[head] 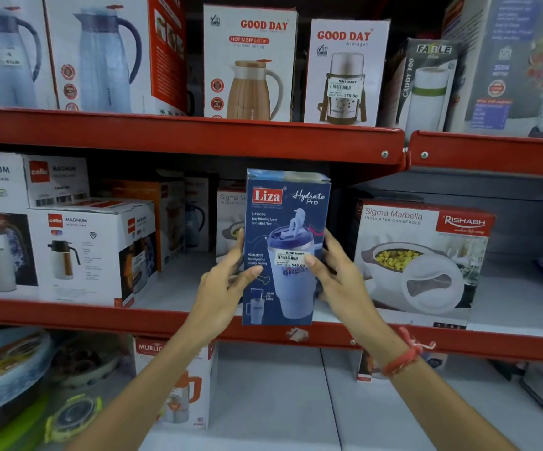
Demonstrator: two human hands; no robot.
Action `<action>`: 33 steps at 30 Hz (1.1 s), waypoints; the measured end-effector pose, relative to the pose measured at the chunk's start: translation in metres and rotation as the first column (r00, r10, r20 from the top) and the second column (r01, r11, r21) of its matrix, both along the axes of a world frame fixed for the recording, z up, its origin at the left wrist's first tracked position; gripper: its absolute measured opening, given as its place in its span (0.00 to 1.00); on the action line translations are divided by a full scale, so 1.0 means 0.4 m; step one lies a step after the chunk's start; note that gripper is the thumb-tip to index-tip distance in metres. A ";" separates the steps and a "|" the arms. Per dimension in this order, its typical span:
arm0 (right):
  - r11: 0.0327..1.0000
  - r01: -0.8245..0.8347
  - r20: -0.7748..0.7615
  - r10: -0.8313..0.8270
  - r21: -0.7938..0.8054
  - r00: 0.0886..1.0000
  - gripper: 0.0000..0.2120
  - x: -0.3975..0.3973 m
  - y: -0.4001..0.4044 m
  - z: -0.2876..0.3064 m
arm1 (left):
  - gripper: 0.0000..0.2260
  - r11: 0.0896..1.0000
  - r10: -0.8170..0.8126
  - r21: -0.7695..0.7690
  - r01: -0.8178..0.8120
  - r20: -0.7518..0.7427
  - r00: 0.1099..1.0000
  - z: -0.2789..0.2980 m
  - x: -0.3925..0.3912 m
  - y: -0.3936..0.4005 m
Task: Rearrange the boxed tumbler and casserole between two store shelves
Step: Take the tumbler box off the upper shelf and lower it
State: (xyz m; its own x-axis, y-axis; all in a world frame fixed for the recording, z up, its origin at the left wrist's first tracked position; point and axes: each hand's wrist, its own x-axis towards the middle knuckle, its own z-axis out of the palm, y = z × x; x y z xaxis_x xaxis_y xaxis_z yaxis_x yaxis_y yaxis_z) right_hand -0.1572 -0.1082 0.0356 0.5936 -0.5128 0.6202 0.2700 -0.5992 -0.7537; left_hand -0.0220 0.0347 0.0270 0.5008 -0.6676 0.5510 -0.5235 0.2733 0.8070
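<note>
At middle shelf (198, 323): both hands, left (223, 289), right (338, 276), clamp upright tumbler box (284, 245).

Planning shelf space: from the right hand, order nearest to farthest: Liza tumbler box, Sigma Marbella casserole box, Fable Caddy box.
From the right hand:
1. Liza tumbler box, gripped, at its left.
2. Sigma Marbella casserole box, same shelf, just right.
3. Fable Caddy box, shelf above, upper right.

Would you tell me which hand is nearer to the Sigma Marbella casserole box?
Right. The right hand grips the tumbler box beside the casserole box; the left hand is beyond.
</note>
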 end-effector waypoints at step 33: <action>0.949 0.180 -0.362 -0.077 0.259 0.929 0.26 -0.342 0.108 -0.619 | 0.22 0.904 0.131 0.427 -0.022 -0.227 0.965 -0.593 -0.254 0.058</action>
State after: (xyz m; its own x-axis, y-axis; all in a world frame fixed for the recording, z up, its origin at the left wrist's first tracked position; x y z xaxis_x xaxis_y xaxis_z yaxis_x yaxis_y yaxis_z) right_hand -0.2941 -0.0650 -0.2118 0.6600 -0.7220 0.2077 -0.1008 -0.3591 -0.9278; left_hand -0.1237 0.0581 -0.2100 0.6421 -0.7621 0.0837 -0.3005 -0.1498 0.9420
